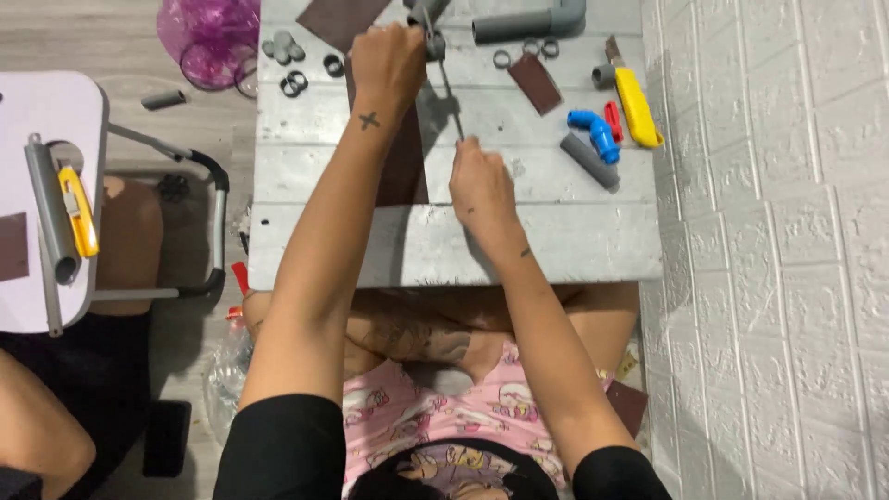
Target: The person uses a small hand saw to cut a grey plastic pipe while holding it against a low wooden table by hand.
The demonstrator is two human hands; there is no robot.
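Note:
My left hand (389, 60) is closed around a small grey pipe fitting (431, 35) at the far edge of the grey plank table (556, 245). My right hand (482, 181) pinches the near end of a thin grey rod (450, 100). The rod runs up to the fitting. A dark brown sandpaper strip (407, 162) lies on the table below my left forearm. Whether the rod's far tip goes inside the fitting is hidden by my fingers.
On the table lie a yellow utility knife (637, 106), a blue elbow fitting (594, 130), a short grey pipe (588, 159), a grey pipe with elbow (528, 20), grey rings (294, 83) and sandpaper pieces (535, 81). A white brick wall (778, 250) stands right. Another person sits left at a small table (46, 111).

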